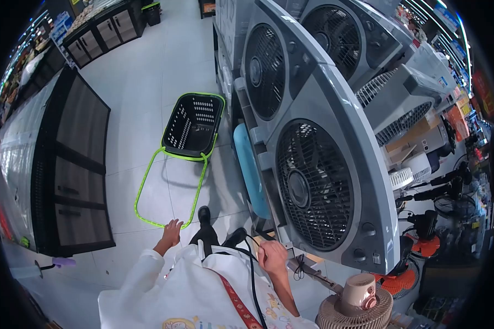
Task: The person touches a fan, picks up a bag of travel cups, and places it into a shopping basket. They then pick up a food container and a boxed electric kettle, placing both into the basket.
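Note:
My left hand (172, 234) is at the near end of a bright green basket handle (142, 189), its fingers over the bar. The handle slants up toward me from a black shopping basket (194, 123) with a green rim, which stands on the floor ahead and has nothing visible inside. My right hand (273, 255) is closed in front of my body, fingers curled. Thin black cords (252, 274) run beside it; whether it holds one is hidden. Close on its right stands a grey box fan (315, 183).
More grey box fans (335, 35) are stacked on the right. A beige fan (359, 299) stands at the lower right. A light blue panel (248, 170) edges the display. Dark cabinets (79, 164) line the left, with pale tiled floor (132, 93) between.

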The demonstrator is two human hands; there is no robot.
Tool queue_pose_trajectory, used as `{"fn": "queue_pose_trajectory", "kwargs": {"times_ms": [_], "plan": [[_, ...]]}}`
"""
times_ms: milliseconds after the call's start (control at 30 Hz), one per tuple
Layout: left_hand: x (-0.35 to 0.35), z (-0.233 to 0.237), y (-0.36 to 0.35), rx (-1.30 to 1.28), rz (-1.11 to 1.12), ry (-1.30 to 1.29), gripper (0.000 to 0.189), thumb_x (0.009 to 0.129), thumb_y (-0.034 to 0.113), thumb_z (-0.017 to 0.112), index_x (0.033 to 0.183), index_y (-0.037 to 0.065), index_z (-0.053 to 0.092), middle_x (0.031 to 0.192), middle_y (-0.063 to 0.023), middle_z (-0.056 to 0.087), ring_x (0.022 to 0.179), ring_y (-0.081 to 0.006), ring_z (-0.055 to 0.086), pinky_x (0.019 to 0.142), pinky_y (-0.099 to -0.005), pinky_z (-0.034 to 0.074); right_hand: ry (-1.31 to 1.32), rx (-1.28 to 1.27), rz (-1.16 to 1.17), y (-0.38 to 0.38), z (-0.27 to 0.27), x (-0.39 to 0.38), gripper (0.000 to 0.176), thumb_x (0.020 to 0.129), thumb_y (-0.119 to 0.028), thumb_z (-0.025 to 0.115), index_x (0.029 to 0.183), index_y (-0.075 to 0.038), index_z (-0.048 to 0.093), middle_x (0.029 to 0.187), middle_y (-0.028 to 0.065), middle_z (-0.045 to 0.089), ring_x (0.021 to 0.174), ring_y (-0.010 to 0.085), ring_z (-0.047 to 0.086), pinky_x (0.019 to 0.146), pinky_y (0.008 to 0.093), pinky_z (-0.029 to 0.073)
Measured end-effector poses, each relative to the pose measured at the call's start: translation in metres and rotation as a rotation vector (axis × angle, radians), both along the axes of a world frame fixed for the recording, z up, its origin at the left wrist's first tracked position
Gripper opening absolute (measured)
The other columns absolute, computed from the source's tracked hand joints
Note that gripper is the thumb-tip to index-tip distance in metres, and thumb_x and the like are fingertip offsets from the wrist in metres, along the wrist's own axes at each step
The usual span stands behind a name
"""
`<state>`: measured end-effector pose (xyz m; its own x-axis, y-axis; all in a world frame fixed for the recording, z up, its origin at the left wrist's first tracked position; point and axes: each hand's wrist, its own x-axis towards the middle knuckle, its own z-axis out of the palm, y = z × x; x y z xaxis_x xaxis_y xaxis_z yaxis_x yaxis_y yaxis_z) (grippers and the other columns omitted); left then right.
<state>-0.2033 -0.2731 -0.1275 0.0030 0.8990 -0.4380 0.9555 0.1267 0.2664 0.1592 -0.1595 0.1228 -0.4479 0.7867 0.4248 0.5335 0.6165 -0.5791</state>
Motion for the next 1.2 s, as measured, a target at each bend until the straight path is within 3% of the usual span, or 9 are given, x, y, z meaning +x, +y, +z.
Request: {"fn": "queue_pose_trajectory", "kwargs": {"times_ms": [200,433,500,667,900,1200], "plan": [[-0.048,-0.035,-0.065,-0.302,0.308,-0.050,0.066,0.065,0.002,0.054,0.126,0.009,0.031,0.130,-0.0143,0.031,0.123,-0.0289,0.026,0.097,-0.0503,0.025,-0.149,-0.102,0.136,0.034,0.007,-0.077,0.010,0.076,-0.010,0.058,0.083,-0.004,0.055,0.071,0.0075,0.056,0.064,0.0228,0.055,0.058,0.0324,0.044],[-0.074,-0.046,-0.082,-0.292,0.393,-0.108,0.072,0.064,0.001,0.055,0.129,0.012,0.027,0.135,-0.0128,0.025,0.128,-0.0293,0.019,0.100,-0.0484,0.021,-0.458,-0.242,0.300,0.060,-0.031,-0.152,0.010,0.080,-0.016,0.054,0.082,-0.006,0.055,0.069,0.0073,0.056,0.066,0.0235,0.055,0.061,0.0338,0.044],[-0.084,-0.047,-0.076,-0.195,0.356,-0.009,0.074,0.064,0.001,0.056,0.130,0.013,0.026,0.137,-0.0115,0.022,0.129,-0.0288,0.016,0.101,-0.0479,0.021,-0.512,-0.297,0.325,0.066,-0.037,-0.171,0.011,0.081,-0.017,0.053,0.082,-0.006,0.055,0.070,0.0082,0.056,0.068,0.0240,0.056,0.063,0.0346,0.043],[-0.117,-0.051,-0.064,-0.239,0.304,0.023,0.073,0.065,0.002,0.059,0.130,0.017,0.030,0.137,-0.0077,0.025,0.130,-0.0264,0.016,0.101,-0.0507,0.019,-0.597,-0.430,0.331,0.076,-0.063,-0.203,0.015,0.081,-0.018,0.052,0.089,-0.005,0.051,0.080,0.0122,0.056,0.077,0.0295,0.055,0.068,0.0384,0.043],[-0.154,-0.074,-0.060,-0.318,0.166,0.011,0.066,0.065,0.002,0.058,0.126,0.015,0.035,0.132,-0.0085,0.031,0.128,-0.0269,0.020,0.100,-0.0507,0.021,-0.630,-0.540,0.252,0.070,-0.091,-0.225,0.015,0.081,-0.015,0.051,0.089,-0.003,0.051,0.081,0.0152,0.056,0.078,0.0317,0.056,0.070,0.0396,0.044],[-0.190,-0.092,-0.051,0.010,0.212,0.045,0.055,0.070,0.006,0.056,0.122,0.013,0.039,0.121,-0.0080,0.040,0.119,-0.0279,0.032,0.097,-0.0458,0.027,-0.693,-0.618,0.265,0.060,-0.092,-0.236,0.013,0.080,-0.013,0.052,0.089,-0.003,0.051,0.081,0.0172,0.057,0.077,0.0319,0.057,0.067,0.0405,0.045]]}}
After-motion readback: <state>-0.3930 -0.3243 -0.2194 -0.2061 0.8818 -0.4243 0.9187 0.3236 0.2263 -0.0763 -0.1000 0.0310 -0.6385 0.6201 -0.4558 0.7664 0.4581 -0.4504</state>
